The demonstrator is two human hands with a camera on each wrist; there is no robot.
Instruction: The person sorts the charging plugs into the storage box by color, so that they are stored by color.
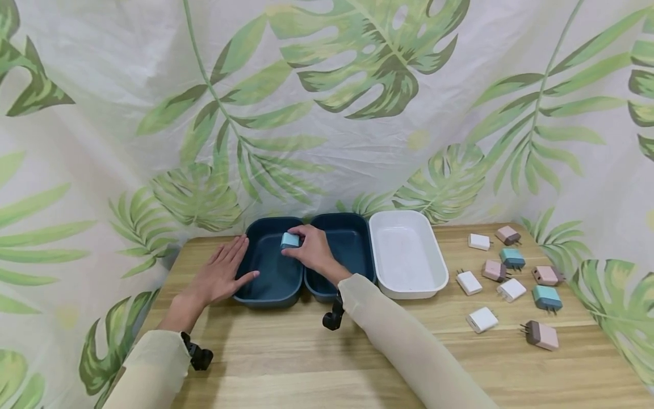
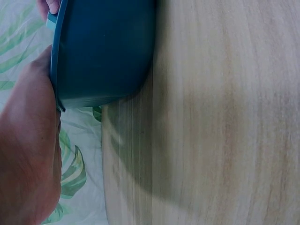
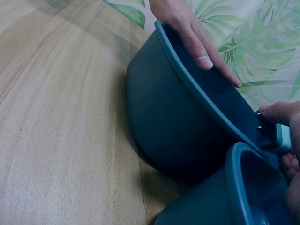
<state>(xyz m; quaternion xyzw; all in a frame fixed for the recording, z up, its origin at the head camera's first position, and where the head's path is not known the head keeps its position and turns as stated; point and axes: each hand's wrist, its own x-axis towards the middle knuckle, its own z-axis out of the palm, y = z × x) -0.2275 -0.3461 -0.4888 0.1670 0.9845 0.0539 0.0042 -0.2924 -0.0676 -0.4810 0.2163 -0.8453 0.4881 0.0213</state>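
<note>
- Backdrop: a leaf-print cloth (image 1: 357,153) hangs behind your work area.
- Support: a wood-grain tabletop (image 1: 286,352) lies before you.
- Containers: three rounded rectangular trays stand side by side along its far edge: the left blue tray (image 1: 271,278), the middle blue tray (image 1: 352,244) and the white tray (image 1: 406,261).
- Left hand (image 1: 222,270): it rests on the outer rim of the left blue tray, fingers extended, thumb reaching over the interior; it grasps nothing.
- Right hand (image 1: 317,250): your thumb and fingers pinch a two-tone blue charger.
- Wrist cameras: black units, one on your left wrist (image 1: 201,357), one on your right (image 1: 333,315).
- Loose plug chargers, right of the white tray: four pink-and-brown chargers (image 1: 541,335), four white chargers (image 1: 482,320) and two blue chargers (image 1: 547,297), scattered.
- Held two-tone blue charger (image 1: 290,240): over the left blue tray, nearer its right side, prongs facing the interior.
</note>
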